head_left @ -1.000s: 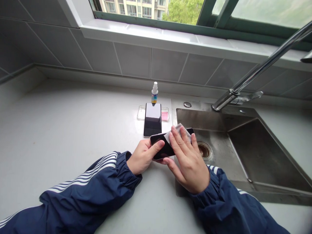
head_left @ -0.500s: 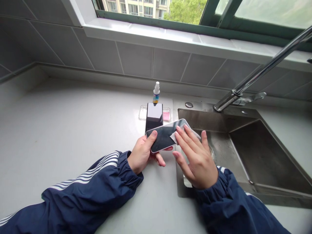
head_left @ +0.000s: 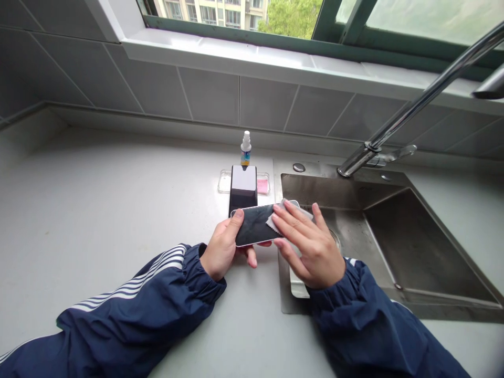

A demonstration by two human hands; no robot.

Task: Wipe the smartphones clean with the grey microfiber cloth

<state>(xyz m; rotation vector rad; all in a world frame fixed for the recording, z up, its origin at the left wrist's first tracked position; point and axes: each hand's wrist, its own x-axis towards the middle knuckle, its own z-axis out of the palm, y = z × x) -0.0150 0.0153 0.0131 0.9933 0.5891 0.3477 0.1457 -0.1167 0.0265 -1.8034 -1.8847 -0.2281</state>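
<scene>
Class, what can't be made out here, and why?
Head view:
Middle of grey zigzag-edged cloth: under right hand.
Lower end of flat black phone: behind white-rimmed dark phone.
Label text on white plastic bottle: too small.
Bend of curved chrome tap: cut off by right edge.

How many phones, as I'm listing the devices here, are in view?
2: a white-edged phone held in the left hand, and a dark-edged phone just beyond it, in front of the bottle. Others could be hidden.

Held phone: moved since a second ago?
Yes: the held phone has shifted left and slightly toward the wall, its right end overlapping less of the sink.
</scene>
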